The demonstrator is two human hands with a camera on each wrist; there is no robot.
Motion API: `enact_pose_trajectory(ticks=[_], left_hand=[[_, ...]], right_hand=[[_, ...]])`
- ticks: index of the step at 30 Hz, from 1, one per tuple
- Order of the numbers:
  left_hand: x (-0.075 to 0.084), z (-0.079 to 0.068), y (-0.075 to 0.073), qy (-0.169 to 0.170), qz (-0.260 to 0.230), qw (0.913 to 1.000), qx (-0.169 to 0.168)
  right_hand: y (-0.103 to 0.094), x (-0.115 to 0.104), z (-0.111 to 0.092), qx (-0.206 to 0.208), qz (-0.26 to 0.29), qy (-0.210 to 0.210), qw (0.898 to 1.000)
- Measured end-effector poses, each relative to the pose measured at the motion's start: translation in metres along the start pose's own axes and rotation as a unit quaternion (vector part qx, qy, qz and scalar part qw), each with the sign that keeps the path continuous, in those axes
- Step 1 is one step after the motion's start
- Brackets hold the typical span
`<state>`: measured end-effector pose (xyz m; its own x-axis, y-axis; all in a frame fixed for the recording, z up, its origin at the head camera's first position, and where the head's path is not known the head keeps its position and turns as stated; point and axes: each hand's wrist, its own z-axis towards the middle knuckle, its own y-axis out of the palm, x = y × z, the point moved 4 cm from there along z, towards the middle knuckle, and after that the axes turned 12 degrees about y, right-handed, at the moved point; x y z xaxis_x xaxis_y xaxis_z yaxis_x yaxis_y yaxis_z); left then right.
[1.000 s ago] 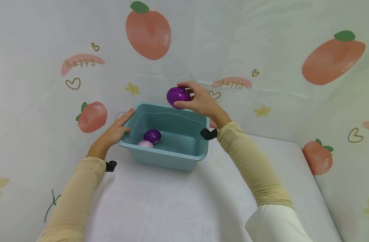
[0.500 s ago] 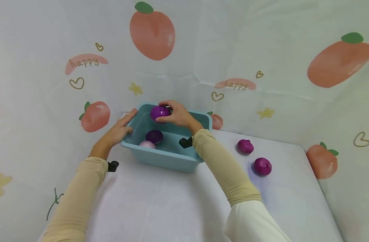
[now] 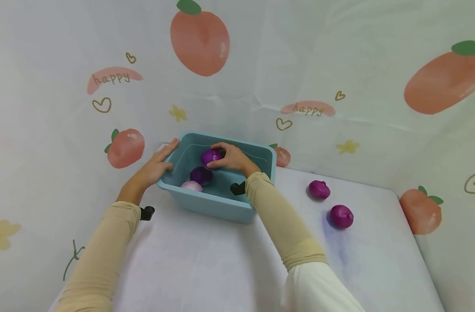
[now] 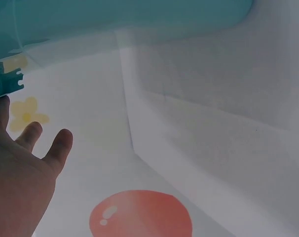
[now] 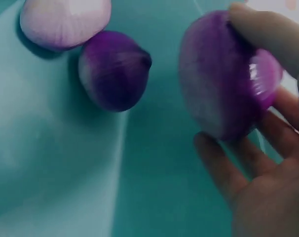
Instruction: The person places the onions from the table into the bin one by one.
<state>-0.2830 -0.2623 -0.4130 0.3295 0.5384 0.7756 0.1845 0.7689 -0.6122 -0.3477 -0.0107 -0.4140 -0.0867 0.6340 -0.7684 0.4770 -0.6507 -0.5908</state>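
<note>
A light blue plastic bin [image 3: 218, 206] stands on the white table. My left hand [image 3: 153, 167] holds its left rim, the thumb over the inner side. In the left wrist view the other fingers [image 4: 60, 148] stretch out, spread, below the bin. Inside the bin, my right hand [image 3: 235, 158] grips a shiny purple onion [image 5: 208, 79] between thumb and fingers. A darker purple onion [image 3: 201, 175] and a pale pinkish onion [image 3: 192, 186] lie side by side on the bin floor, left of the held one.
Two more purple onions, a rear one [image 3: 319, 190] and a front one [image 3: 341, 216], lie on the table right of the bin. A cloth backdrop [image 3: 245, 65] with printed fruit rises right behind the bin.
My right hand has carried the onion from above the bin's back rim left and down into the bin. Its arm's shift uncovers the two table onions. My left hand stays at the rim.
</note>
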Motion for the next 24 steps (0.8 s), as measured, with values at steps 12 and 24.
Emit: enact_pose_trajectory(ticks=[12,24], left_hand=[[-0.003,-0.001,0.001,-0.012,0.010,0.9999,0.000],[-0.002,0.000,0.001,-0.009,0.004,0.9999,-0.001]], right_hand=[[0.005,0.017,0.002,-0.064,-0.097,0.060,0.991],[0.009,0.023,0.001,-0.105,-0.055,0.105,0.987]])
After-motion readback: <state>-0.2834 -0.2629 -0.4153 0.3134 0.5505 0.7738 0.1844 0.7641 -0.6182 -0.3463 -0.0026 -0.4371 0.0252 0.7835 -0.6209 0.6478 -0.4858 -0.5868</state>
